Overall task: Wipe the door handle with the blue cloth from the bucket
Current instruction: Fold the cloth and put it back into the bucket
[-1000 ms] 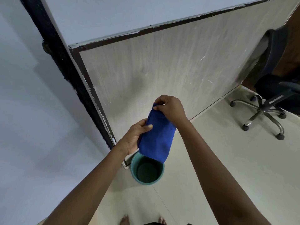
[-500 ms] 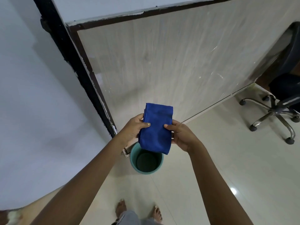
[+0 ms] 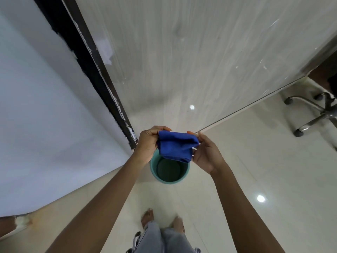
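A folded blue cloth hangs between my two hands, just above the teal bucket on the floor. My left hand grips the cloth's left edge and my right hand pinches its right edge. The pale wood-grain door rises right behind the bucket, with its dark edge at the left. No door handle shows in this view.
A white wall fills the left side. The chrome base of an office chair stands at the right edge. My bare feet are on the glossy cream tiles close below the bucket.
My view has tilted down toward the floor. Both hands lowered the cloth closer to the bucket, and the cloth went from hanging long to a shorter fold held at both sides.
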